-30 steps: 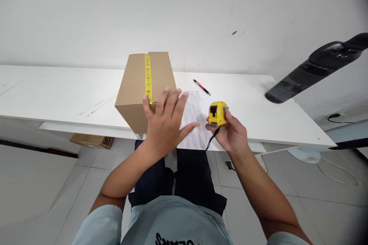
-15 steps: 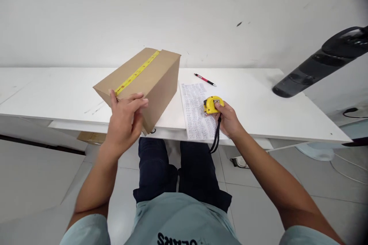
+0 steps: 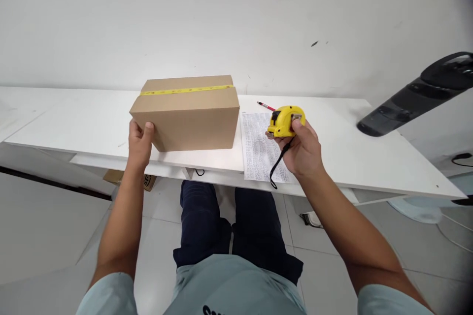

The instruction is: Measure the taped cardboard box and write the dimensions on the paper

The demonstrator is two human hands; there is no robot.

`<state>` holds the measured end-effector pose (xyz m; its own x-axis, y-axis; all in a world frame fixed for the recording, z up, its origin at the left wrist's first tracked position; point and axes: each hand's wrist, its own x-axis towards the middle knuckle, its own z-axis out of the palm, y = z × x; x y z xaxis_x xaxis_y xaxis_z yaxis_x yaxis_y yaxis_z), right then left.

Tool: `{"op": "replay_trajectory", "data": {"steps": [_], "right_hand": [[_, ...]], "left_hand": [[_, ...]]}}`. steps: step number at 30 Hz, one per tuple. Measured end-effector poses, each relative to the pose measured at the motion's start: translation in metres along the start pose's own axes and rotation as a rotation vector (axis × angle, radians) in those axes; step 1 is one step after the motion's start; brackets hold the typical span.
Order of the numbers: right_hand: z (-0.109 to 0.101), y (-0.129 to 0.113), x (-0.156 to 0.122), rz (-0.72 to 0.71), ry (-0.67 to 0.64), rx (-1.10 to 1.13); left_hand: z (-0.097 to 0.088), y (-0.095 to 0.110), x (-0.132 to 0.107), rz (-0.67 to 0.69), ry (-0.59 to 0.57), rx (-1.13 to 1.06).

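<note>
On the desk (image 3: 343, 157): the box (image 3: 195, 129) sits left of the paper (image 3: 255, 145), long side facing you.
Left hand (image 3: 139, 145): your thumb and fingers grip the box's near left corner; press lightly to avoid dents.
Right hand (image 3: 305, 151): fingers closed around the tape measure (image 3: 284, 121); mind its dangling strap (image 3: 274, 169).

- Swung the cardboard box (image 3: 195, 128) from end-on, through a slant, to broadside, with its yellow strip (image 3: 186, 90) now running left to right instead of front to back.
- Shifted the left hand (image 3: 140, 145) from the box's near top edge to its left end, with the thumb now against the long face.
- Turned the tape measure (image 3: 286, 122) in the right hand (image 3: 303, 150) broadside, and newly covering part of the pen (image 3: 266, 106), fully visible before.
</note>
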<state>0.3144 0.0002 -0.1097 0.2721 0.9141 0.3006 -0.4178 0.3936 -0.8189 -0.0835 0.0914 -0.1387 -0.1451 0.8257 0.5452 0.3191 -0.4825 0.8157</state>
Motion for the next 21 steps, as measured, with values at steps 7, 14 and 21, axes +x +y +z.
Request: {"op": "replay_trajectory", "data": {"steps": [7, 14, 21], "right_hand": [[0.018, 0.023, 0.030, 0.067, 0.044, 0.106], [-0.013, 0.042, 0.077, -0.165, 0.310, 0.059], [-0.007, 0.036, 0.068, -0.025, 0.184, 0.087]], "left_hand": [[0.029, -0.040, -0.019, -0.157, -0.333, 0.001], [0.026, -0.035, -0.009, -0.231, -0.348, -0.030], [0.063, 0.012, -0.025, -0.108, -0.430, -0.129]]}}
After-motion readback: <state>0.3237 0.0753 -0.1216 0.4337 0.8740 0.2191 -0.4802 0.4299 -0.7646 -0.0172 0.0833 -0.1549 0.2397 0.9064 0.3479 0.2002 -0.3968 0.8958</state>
